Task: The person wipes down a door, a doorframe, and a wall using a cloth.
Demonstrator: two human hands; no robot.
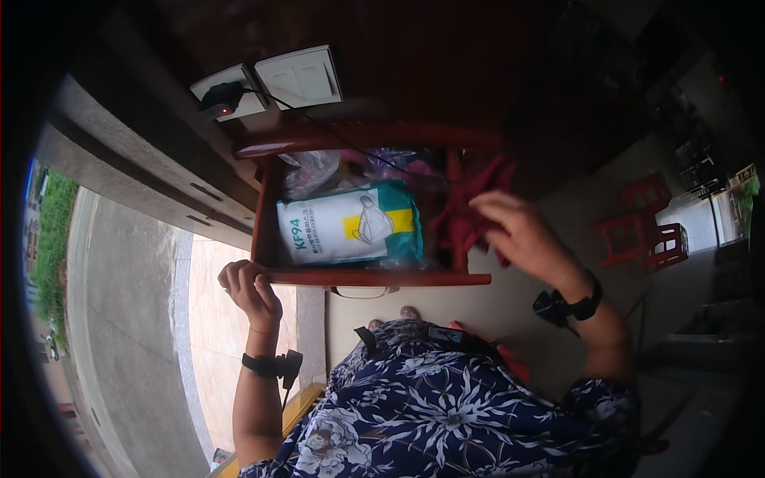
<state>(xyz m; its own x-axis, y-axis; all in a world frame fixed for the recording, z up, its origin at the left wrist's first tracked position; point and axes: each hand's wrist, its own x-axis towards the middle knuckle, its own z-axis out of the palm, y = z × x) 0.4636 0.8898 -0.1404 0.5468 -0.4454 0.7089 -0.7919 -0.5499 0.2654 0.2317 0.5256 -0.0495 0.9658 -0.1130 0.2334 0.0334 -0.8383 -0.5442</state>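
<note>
A red wooden drawer (pixel 382 278) stands pulled out in front of me. My left hand (pixel 253 291) rests with curled fingers on the left end of its front edge. My right hand (pixel 519 230) is at a dark red cloth (pixel 472 203) that lies over the drawer's right side; whether the fingers grip it is not clear. Inside the drawer lies a white and teal face mask packet (pixel 352 226) with a yellow patch and printing. Behind the packet are crumpled clear plastic bags (pixel 309 170) and some purple and pink items.
White wall switches (pixel 302 77) and a socket with a black plug (pixel 224 98) are beyond the drawer. A thin black cable (pixel 334 134) runs down over the drawer. Red plastic stools (pixel 627 236) stand at the right. A doorway's pale tiled floor (pixel 221 334) lies at left.
</note>
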